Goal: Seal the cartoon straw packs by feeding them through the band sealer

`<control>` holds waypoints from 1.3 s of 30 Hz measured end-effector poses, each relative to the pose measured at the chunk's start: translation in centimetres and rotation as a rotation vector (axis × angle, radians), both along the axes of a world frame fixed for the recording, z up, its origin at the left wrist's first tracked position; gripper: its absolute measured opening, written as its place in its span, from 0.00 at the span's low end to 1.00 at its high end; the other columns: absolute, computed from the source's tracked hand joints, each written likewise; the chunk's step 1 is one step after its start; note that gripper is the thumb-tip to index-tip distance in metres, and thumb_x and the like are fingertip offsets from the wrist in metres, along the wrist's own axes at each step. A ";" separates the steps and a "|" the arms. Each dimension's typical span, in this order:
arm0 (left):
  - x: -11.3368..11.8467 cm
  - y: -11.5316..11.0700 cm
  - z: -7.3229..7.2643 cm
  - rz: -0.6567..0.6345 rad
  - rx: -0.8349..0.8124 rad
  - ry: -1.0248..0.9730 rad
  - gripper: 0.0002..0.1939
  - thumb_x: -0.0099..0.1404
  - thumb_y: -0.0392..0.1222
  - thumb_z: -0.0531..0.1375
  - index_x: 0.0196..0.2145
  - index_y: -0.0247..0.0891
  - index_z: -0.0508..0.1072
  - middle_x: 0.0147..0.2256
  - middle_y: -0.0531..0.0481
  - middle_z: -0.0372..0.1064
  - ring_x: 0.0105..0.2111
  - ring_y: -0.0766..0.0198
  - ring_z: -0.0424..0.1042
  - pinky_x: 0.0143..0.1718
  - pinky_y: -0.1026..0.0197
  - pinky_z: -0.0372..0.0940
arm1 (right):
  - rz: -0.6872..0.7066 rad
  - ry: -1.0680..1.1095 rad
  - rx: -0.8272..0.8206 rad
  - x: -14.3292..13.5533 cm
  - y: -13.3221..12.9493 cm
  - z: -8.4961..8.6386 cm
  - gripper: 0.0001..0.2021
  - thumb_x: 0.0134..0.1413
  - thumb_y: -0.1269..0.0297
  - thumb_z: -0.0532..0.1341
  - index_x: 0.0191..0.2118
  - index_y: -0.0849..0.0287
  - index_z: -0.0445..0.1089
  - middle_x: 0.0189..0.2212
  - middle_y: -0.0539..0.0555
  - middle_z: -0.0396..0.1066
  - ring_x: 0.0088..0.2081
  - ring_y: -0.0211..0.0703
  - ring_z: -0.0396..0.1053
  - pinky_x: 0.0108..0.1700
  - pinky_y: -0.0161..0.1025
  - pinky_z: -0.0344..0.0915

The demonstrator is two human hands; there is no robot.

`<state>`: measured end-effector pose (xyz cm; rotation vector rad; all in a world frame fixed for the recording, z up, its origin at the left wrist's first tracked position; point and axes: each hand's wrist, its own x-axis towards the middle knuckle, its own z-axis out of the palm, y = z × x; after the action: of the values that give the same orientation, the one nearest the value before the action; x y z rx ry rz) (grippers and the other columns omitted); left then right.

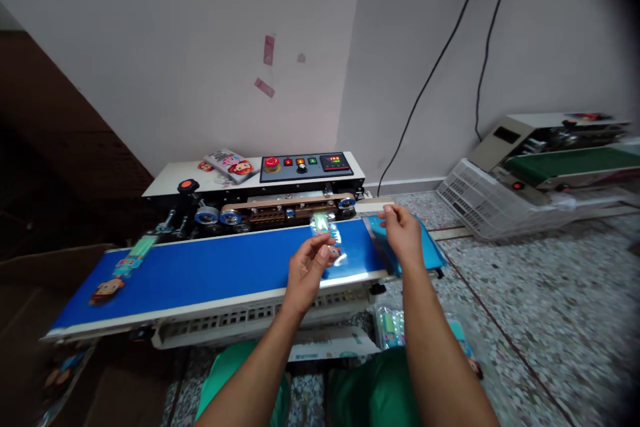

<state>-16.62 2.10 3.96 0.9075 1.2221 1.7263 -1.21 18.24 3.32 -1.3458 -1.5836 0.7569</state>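
Observation:
My left hand [304, 273] is over the blue conveyor belt [225, 270], thumb and fingers closed at the lower part of a clear plastic packet [321, 221]. This packet has a green strip and a small cartoon head, and its upper end lies at the sealing machine's rollers. Farther right, my right hand [404, 237] is closed in a pinch above the belt's end, beside a lighter blue sheet [427, 247]. Whatever its fingertips hold, I cannot make out. Another packet [127, 263], with a cartoon head, lies at the belt's left end.
Behind the belt runs the sealing machine's control panel [305, 167], with a printed packet [233, 165] on its housing. Several packets [393, 327] lie low by my right forearm. A cardboard box [30, 320] stands left; a white crate [470, 207] supports a second machine [555, 150] at right.

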 end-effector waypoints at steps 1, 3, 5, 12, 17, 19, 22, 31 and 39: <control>0.4 -0.1 0.0 0.007 0.007 0.021 0.20 0.60 0.52 0.59 0.45 0.37 0.72 0.42 0.42 0.73 0.35 0.61 0.72 0.35 0.62 0.66 | -0.016 0.077 -0.021 1.2 -0.5 0.5 0.18 0.55 0.50 0.52 0.38 0.60 0.68 0.31 0.55 0.73 0.27 0.41 0.69 0.30 0.36 0.63; 1.5 -0.4 0.0 0.003 0.014 0.067 0.20 0.60 0.52 0.59 0.45 0.37 0.72 0.42 0.42 0.73 0.35 0.62 0.72 0.37 0.61 0.66 | -0.069 0.169 -0.029 4.5 -1.5 0.8 0.19 0.54 0.48 0.54 0.39 0.60 0.68 0.31 0.55 0.73 0.26 0.40 0.69 0.28 0.35 0.63; 3.1 -0.7 0.0 -0.031 0.010 0.098 0.19 0.60 0.51 0.59 0.45 0.37 0.72 0.42 0.42 0.73 0.35 0.61 0.72 0.39 0.60 0.65 | -0.120 0.153 -0.018 8.9 -2.6 -0.7 0.20 0.53 0.47 0.54 0.42 0.60 0.67 0.32 0.55 0.73 0.26 0.39 0.69 0.28 0.34 0.63; 11.6 -3.4 -0.4 -0.101 0.008 0.072 0.18 0.64 0.50 0.55 0.46 0.36 0.70 0.40 0.43 0.74 0.36 0.62 0.72 0.40 0.59 0.65 | -0.202 -0.308 -0.526 25.4 -9.2 -16.3 0.19 0.57 0.56 0.49 0.42 0.65 0.67 0.33 0.58 0.74 0.30 0.41 0.72 0.32 0.35 0.66; 16.1 -5.8 -2.3 -0.188 -0.097 0.193 0.16 0.63 0.49 0.57 0.45 0.38 0.71 0.37 0.46 0.75 0.36 0.61 0.73 0.40 0.59 0.66 | -0.254 -0.472 -0.804 30.1 -16.0 -24.8 0.14 0.51 0.59 0.57 0.36 0.64 0.71 0.31 0.59 0.75 0.38 0.49 0.73 0.39 0.39 0.65; 16.6 -6.0 -2.7 -0.178 -0.107 0.273 0.16 0.63 0.48 0.58 0.45 0.38 0.71 0.36 0.46 0.75 0.37 0.60 0.73 0.40 0.59 0.66 | -0.268 -0.535 -0.875 30.6 -18.3 -26.9 0.16 0.51 0.59 0.57 0.41 0.65 0.71 0.37 0.62 0.75 0.43 0.52 0.71 0.43 0.40 0.64; 16.8 -5.6 -2.9 -0.173 -0.123 0.324 0.16 0.62 0.48 0.58 0.45 0.37 0.71 0.35 0.46 0.75 0.36 0.60 0.74 0.39 0.59 0.66 | -0.264 -0.614 -0.944 30.3 -20.9 -29.3 0.22 0.53 0.56 0.56 0.47 0.69 0.68 0.43 0.68 0.72 0.48 0.54 0.69 0.45 0.40 0.62; 17.3 -4.9 -3.3 -0.232 -0.157 0.425 0.13 0.63 0.45 0.58 0.43 0.38 0.72 0.34 0.47 0.75 0.36 0.60 0.73 0.40 0.60 0.66 | -0.346 -0.789 -0.964 27.0 -23.7 -31.1 0.29 0.55 0.48 0.52 0.55 0.65 0.62 0.51 0.71 0.63 0.53 0.63 0.61 0.50 0.52 0.57; 17.5 -4.5 -3.4 -0.224 -0.193 0.418 0.13 0.62 0.46 0.59 0.41 0.38 0.74 0.33 0.47 0.75 0.34 0.61 0.73 0.38 0.60 0.67 | -0.346 -0.809 -0.936 25.5 -24.2 -31.4 0.28 0.54 0.49 0.53 0.58 0.58 0.59 0.53 0.65 0.62 0.54 0.57 0.60 0.52 0.48 0.54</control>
<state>0.92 -2.45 0.61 1.2736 1.4611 1.2538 24.26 -5.95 -28.07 -2.7969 -1.5155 0.8118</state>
